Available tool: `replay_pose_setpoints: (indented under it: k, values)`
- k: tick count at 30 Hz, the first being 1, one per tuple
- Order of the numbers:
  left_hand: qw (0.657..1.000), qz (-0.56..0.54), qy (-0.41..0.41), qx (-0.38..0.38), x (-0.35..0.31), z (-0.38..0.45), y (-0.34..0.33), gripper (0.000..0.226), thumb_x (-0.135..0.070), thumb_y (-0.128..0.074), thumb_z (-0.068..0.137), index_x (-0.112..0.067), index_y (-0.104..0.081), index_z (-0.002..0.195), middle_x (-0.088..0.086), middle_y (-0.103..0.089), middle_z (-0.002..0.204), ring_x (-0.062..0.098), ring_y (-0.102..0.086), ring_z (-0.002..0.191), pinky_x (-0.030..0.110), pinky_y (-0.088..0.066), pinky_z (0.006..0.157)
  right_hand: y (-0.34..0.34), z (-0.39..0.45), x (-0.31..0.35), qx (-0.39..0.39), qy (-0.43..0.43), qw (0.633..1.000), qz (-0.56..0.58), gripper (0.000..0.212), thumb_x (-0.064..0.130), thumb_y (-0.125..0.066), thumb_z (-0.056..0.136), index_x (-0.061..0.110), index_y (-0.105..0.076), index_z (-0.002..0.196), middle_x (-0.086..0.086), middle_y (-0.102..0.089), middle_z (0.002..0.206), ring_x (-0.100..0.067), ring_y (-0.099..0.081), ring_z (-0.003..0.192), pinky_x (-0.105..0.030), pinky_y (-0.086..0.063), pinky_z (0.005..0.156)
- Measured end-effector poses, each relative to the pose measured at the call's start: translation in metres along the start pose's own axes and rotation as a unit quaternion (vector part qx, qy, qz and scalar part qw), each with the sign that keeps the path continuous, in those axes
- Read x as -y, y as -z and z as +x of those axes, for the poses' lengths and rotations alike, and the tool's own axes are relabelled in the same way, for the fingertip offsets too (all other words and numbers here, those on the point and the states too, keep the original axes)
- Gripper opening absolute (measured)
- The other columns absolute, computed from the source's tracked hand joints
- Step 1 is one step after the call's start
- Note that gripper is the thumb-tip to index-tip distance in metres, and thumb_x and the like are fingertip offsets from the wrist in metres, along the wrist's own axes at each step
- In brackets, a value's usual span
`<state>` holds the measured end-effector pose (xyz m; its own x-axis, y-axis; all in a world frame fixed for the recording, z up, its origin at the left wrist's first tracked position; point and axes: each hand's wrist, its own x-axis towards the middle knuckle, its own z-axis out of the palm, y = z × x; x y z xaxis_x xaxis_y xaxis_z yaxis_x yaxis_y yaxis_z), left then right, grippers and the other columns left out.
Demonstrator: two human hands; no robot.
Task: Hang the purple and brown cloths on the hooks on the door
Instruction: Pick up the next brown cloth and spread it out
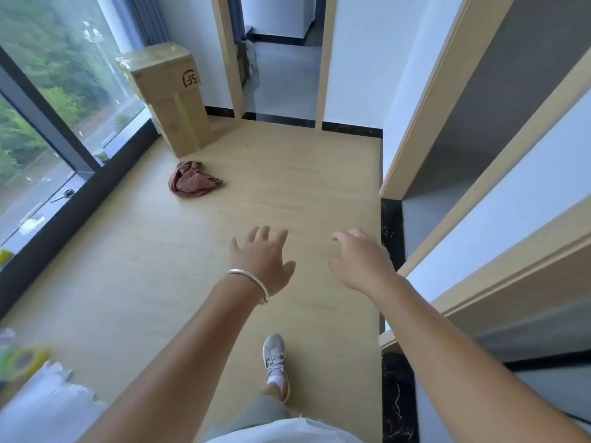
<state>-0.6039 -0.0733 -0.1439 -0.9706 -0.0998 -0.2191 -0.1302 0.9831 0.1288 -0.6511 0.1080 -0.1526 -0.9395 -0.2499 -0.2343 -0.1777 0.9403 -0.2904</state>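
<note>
The brown cloth (192,179) lies crumpled on the light wooden floor, just in front of a tall cardboard box. Both my arms reach forward over the floor, well short of the cloth. My left hand (262,261), with a silver bangle on the wrist, has its fingers spread and holds nothing. My right hand (361,260) hangs with loosely curled fingers and holds nothing. No purple cloth and no hooks show in the head view.
A tall cardboard box (169,94) stands near the window (48,100) on the left. A doorway (278,59) opens ahead, and door frames (447,100) line the right side. Tape rolls (22,362) and white paper lie at lower left. My shoe (275,362) is on the floor.
</note>
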Motion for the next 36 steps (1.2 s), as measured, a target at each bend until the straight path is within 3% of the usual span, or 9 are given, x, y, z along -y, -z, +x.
replay_pose_setpoints:
  k: [9,16,36]
  values:
    - [0.999,-0.041,-0.031,0.012,0.037,0.148,0.045,0.06,-0.05,-0.044,0.093,-0.032,-0.023,0.146,0.003,-0.022,0.157,0.02,-0.011,0.147,0.052,-0.015,0.114,0.043,0.129,0.05,0.008,-0.012,1.0,-0.013,0.05,0.035,-0.048,0.089,0.026,-0.044,0.138,-0.002,-0.042,0.141,-0.025,-0.042,0.124,-0.039,-0.035,0.102]
    - [0.998,-0.041,-0.047,0.025,0.046,0.235,0.066,0.061,-0.049,-0.045,0.092,-0.032,-0.023,0.147,0.002,-0.027,0.153,0.02,-0.018,0.144,0.049,-0.019,0.112,0.066,0.209,0.051,0.011,-0.04,0.999,-0.004,0.052,0.034,-0.048,0.089,0.026,-0.043,0.14,0.0,-0.041,0.143,-0.023,-0.037,0.129,-0.037,-0.037,0.099]
    - [0.995,0.021,-0.066,0.066,-0.062,0.528,0.143,0.059,-0.051,-0.045,0.091,-0.033,-0.028,0.145,-0.003,-0.039,0.145,0.022,-0.036,0.133,0.048,-0.027,0.111,0.175,0.481,-0.088,0.042,-0.05,0.997,0.036,0.056,0.04,-0.048,0.088,0.028,-0.039,0.142,0.0,-0.041,0.14,-0.022,-0.042,0.126,-0.039,-0.039,0.097]
